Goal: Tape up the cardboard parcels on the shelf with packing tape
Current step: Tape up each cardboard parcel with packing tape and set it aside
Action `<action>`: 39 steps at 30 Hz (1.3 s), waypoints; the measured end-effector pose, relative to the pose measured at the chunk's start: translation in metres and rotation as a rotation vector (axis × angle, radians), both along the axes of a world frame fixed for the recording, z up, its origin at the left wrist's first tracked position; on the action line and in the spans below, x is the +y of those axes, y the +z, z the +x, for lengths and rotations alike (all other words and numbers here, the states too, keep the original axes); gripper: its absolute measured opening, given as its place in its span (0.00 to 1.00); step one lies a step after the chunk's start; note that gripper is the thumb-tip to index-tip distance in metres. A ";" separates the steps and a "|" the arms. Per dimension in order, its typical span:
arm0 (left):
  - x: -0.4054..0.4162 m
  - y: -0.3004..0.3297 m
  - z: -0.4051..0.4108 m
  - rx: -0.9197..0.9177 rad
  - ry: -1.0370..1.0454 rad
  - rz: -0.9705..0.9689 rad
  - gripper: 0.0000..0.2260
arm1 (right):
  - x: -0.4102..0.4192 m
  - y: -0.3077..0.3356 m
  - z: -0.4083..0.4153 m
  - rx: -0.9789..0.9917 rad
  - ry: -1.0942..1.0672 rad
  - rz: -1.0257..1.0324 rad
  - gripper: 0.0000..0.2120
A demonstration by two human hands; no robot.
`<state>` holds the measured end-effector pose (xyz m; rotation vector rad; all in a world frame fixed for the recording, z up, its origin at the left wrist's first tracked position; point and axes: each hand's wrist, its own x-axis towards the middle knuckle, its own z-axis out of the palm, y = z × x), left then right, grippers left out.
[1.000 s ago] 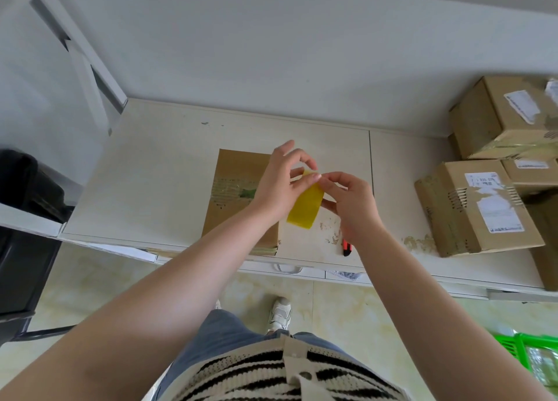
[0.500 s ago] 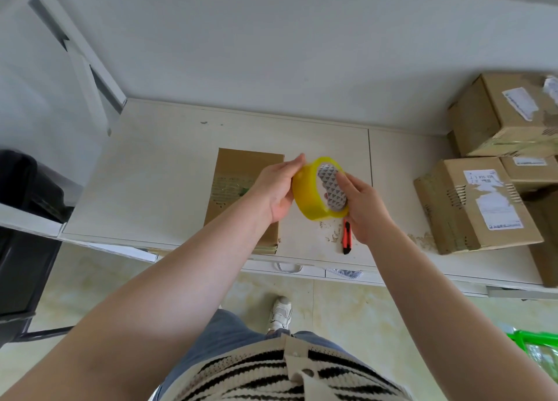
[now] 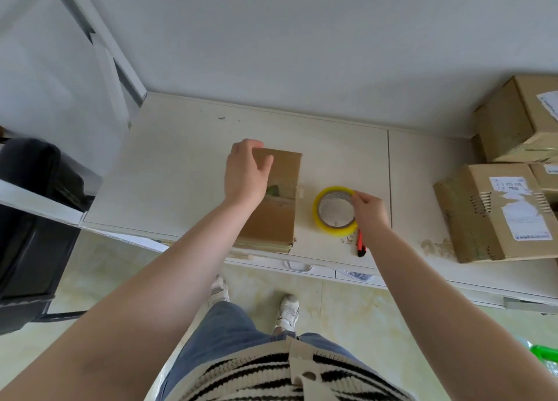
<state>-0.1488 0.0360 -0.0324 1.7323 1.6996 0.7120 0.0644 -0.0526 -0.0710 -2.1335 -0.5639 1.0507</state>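
Tape roll (image 3: 335, 211) now lies on white shelf (image 3: 181, 165).

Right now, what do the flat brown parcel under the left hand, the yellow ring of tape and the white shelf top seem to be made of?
The flat brown parcel looks like matte cardboard: dull brown faces, layered edge, glossy tape band across it. The yellow ring of tape seems to be shiny translucent plastic film on a pale, probably cardboard, core. The white shelf top appears to be painted or laminated board; its coating is chipped near the front edge.

Flat parcel (image 3: 271, 201) on shelf (image 3: 169, 171) — tape roll (image 3: 334, 211) right, cutter (image 3: 360, 243) nearer edge
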 end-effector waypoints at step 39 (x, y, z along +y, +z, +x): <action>0.001 -0.048 0.011 0.715 -0.463 0.139 0.32 | 0.021 -0.007 -0.122 -0.088 0.205 0.071 0.15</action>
